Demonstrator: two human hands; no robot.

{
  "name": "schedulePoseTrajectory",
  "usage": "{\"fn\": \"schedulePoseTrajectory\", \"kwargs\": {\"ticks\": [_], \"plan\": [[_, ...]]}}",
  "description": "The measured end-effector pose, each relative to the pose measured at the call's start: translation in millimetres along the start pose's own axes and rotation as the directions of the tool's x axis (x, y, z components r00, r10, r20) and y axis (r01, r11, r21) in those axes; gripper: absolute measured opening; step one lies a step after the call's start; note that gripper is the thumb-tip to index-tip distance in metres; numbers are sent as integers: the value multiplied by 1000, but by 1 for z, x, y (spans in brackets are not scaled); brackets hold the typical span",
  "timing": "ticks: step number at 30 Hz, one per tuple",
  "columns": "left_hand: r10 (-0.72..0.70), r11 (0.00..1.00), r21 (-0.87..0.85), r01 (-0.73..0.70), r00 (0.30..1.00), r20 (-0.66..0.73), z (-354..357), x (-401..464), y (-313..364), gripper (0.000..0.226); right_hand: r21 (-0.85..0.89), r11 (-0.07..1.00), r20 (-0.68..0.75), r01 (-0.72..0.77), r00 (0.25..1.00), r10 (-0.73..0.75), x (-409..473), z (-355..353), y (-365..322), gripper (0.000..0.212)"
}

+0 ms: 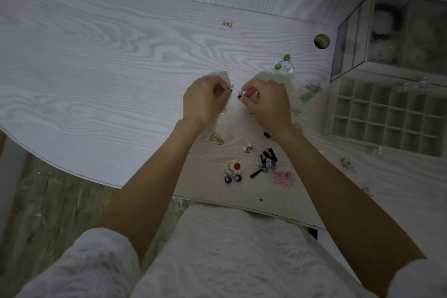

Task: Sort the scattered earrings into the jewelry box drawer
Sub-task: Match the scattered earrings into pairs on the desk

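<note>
Head view, hands point(238, 100) pinching small earrings point(235, 92)

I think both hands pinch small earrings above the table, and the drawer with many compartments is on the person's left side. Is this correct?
Not quite. The head view shows the drawer on the person's right side. The rest holds: the left hand and right hand each pinch a small earring above the table.

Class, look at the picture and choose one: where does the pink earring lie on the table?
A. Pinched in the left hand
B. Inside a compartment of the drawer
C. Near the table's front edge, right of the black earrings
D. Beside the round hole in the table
C: the pink earring lies on the table near its front edge, just right of the black earrings, outside the drawer.
</note>
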State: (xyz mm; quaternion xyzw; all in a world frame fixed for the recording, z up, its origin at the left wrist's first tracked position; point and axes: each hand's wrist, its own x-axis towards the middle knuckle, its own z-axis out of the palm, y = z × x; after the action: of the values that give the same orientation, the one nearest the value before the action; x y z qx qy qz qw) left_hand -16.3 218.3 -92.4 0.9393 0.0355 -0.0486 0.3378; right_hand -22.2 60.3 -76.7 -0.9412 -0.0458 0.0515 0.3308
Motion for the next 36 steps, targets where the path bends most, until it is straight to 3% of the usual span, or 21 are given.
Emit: {"fn": "schedulePoseTrajectory", "kwargs": {"ticks": [5, 11, 22, 27, 32, 36], "plan": [[51, 999, -15, -52, 999, -13, -3, -5, -6, 20, -52, 998, -43, -23, 999, 21, -5, -4, 10, 20], [173, 984, -48, -171, 984, 46, -6, -4, -7, 28, -148, 989, 14, -9, 1000, 11, 6, 8, -5, 21], [157, 987, -42, -154, 984, 90, -8, -6, 7, 16, -135, 990, 11, -28, 999, 30, 10, 13, -6, 16], [113, 993, -29, -111, 990, 81, -25, -9, 5, 22, -45, 997, -13, 62, 998, -63, 15, -4, -5, 18], [177, 982, 37, -184, 973, 146, -25, -28, -2, 36, -34, 990, 37, 139, 990, -138, 59, -19, -8, 25], [172, 984, 25, -176, 979, 112, -14, -28, 0, 19, -87, 982, 47, 166, 986, -162, 112, -13, -15, 34]]}}
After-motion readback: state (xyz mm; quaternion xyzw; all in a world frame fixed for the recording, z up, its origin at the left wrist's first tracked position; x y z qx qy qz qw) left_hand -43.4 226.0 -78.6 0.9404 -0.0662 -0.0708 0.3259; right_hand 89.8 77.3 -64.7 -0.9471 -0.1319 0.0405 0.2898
